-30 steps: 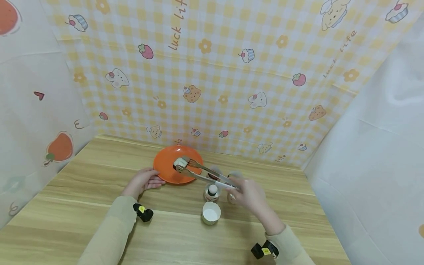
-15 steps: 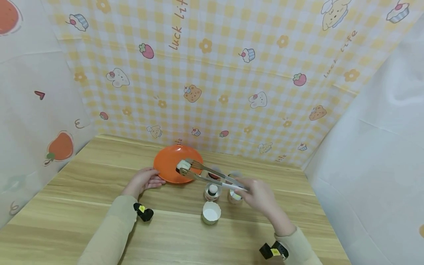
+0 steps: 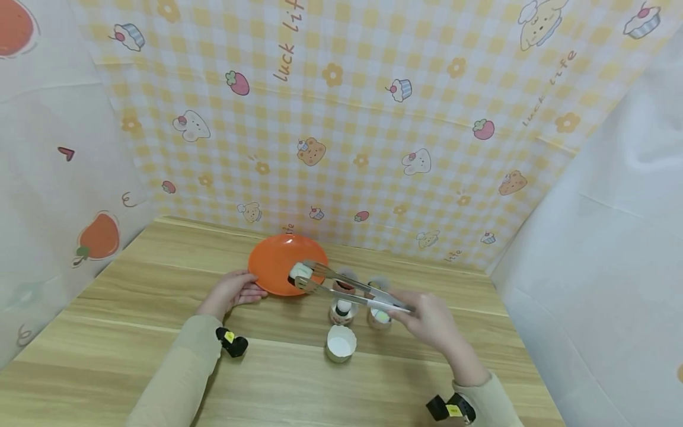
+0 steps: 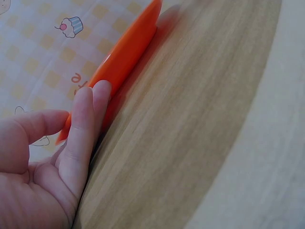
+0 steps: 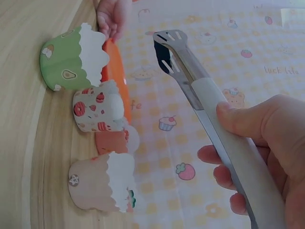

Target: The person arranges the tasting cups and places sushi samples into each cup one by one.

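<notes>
My left hand point(image 3: 235, 292) pinches the near left rim of an orange plate point(image 3: 269, 258), thumb above and fingers underneath, as the left wrist view shows. In my right hand point(image 3: 429, 320) is a pair of metal tongs point(image 5: 209, 95) with pale grips. Between the slotted heads of the tongs sits a small white piece with a black band point(image 3: 301, 271), sushi-like in look, over the plate's right part. Below the tongs stand paper cups: a white patterned cup point(image 5: 95, 109) holding a white-and-black piece point(image 3: 344, 308), and a beige cup point(image 5: 93, 183) with something pale green inside.
Nearest the person stands a green cup point(image 3: 340, 344) with a bare white inside. An orange-red cup point(image 5: 109, 141) is behind, partly covered by the tongs. Patterned cloth point(image 3: 363, 118) closes off the back of the wooden table point(image 3: 267, 379), with white cloth at both sides.
My right hand has drawn back to the right with the tongs, carrying the white-and-black piece from the plate's middle toward its right side. The left hand and plate stay put.
</notes>
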Action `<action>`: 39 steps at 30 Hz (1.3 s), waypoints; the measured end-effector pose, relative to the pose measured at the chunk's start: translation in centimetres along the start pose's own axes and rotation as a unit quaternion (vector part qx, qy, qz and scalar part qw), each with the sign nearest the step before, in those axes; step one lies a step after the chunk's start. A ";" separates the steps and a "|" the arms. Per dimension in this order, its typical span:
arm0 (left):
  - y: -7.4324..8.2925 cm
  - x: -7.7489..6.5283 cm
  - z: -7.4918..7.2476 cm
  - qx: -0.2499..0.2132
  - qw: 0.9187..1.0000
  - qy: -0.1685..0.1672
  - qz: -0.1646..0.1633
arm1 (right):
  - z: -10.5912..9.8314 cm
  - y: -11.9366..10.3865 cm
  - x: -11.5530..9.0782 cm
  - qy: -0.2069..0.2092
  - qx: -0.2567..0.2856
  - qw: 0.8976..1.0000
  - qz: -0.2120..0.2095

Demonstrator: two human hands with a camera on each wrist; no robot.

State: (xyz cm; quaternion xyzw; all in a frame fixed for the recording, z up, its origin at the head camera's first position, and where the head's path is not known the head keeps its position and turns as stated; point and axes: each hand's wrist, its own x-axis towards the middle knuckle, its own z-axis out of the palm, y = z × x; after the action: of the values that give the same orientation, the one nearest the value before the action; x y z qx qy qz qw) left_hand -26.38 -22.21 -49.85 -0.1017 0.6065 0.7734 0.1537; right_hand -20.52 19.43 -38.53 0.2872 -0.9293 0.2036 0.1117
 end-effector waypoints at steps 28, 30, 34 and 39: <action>0.0 -0.1 0.1 0.003 1.000 0.003 0.003 | -2.1 3.9 -3.3 -0.010 0.056 0.998 0.000; -0.1 0.0 0.1 0.003 1.000 0.002 0.004 | -2.2 4.1 -3.6 -0.010 0.063 0.998 0.001; -0.1 0.1 0.1 0.002 1.000 0.005 0.005 | -2.5 4.5 -4.0 -0.005 0.052 0.999 -0.008; -0.1 0.1 0.1 0.002 1.000 0.010 0.004 | -2.9 4.9 -4.7 -0.012 0.051 0.999 -0.001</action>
State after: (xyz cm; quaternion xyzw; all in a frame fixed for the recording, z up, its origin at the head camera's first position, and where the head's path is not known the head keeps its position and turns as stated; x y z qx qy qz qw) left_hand -26.38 -22.09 -49.98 -0.1066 0.6097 0.7719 0.1451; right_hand -19.29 26.64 -39.03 0.2958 -0.9188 0.2469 0.0855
